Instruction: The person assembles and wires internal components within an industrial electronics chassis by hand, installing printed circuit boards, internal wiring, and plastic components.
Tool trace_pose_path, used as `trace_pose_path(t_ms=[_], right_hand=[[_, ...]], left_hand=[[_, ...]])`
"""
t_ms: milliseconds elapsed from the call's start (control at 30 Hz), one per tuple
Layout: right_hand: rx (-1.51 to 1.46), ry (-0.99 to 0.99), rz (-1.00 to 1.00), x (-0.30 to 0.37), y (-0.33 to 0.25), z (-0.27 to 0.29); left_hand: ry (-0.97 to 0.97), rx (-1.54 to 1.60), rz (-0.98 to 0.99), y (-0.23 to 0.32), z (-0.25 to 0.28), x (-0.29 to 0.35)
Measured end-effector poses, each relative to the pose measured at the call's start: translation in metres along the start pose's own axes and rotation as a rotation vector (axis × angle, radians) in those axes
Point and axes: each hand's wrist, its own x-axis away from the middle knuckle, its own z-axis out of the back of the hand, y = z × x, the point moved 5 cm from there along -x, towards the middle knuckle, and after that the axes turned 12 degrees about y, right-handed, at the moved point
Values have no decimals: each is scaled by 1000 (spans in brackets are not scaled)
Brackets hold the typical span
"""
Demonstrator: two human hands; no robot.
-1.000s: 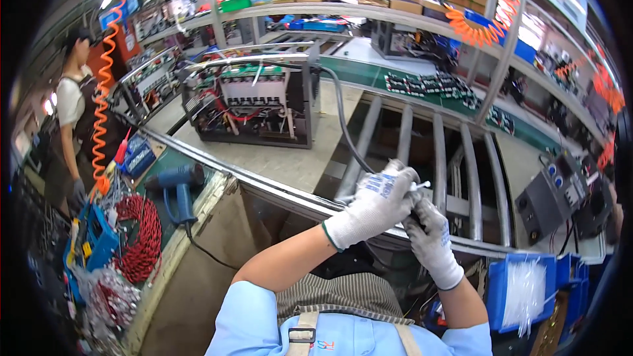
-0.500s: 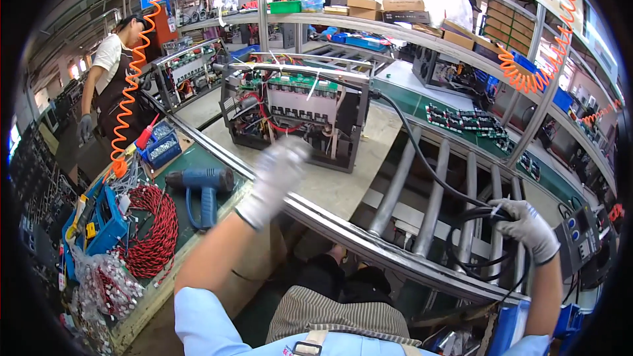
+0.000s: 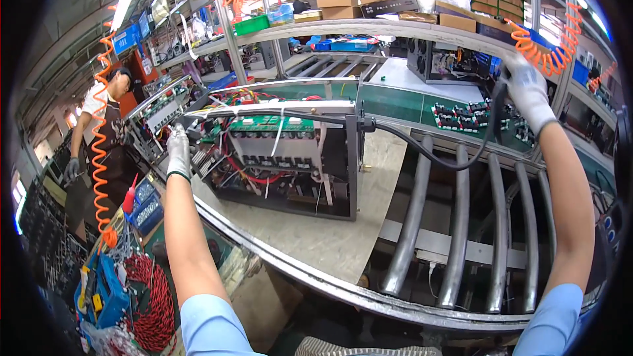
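An open-sided machine chassis (image 3: 354, 178) stands upright on a pale board, its green circuit board (image 3: 264, 125), red wires and black parts exposed. At its left end is my left hand (image 3: 179, 153), in a white glove, fingers closed at the chassis edge; the exact grip is partly hidden. A thick black cable (image 3: 440, 162) leaves the chassis's right end, sags over the rollers and rises to my right hand (image 3: 529, 92). That gloved hand is raised at the far right, closed around the cable, whose held part is blurred.
Metal rollers (image 3: 459, 224) lie right of the pale board (image 3: 316, 240). Small circuit boards (image 3: 455, 117) rest on a green surface behind. At left are a red-black wire coil (image 3: 150, 296), a blue bin (image 3: 109, 290) and a person (image 3: 99, 125). Orange coiled hoses (image 3: 100, 158) hang down.
My left hand has moved left to the chassis's left end. My right hand has lifted the cable up and away from the rollers. The view has shifted closer to the chassis.
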Motion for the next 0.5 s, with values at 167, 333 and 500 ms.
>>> trace_pose_path(t_ms=[167, 333, 500], right_hand=[[-610, 435, 227, -86, -166, 32], [-1216, -287, 355, -36, -310, 32], [-870, 213, 314, 47, -267, 76]], left_hand=[[64, 31, -28, -2, 14, -9], [16, 69, -61, -5, 19, -5], [43, 163, -77, 22, 1, 41]])
